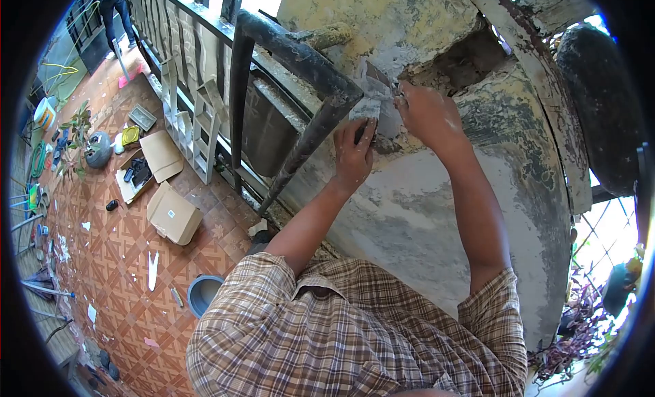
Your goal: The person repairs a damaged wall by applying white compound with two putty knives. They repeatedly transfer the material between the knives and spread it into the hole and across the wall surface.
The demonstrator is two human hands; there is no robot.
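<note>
My left hand (354, 151) is closed around the dark handle of a putty knife, its grey flat blade (366, 110) pointing up along the wall. My right hand (428, 115) grips a second putty knife, whose thin blade (377, 75) slants up to the left; the fingers hide its handle. Both tools are close together over the weathered wall (423, 192), by a patch of grey filler (392, 59). Just right of my right hand's knuckles, a broken cavity (464, 62) opens in the peeling surface.
A black metal pipe frame (300, 49) stands close left of my left hand. Below on the tiled floor (116, 260) are cardboard pieces (174, 213), a grey bucket (203, 294) and a ladder (198, 134). A person (116, 18) stands at the far upper left.
</note>
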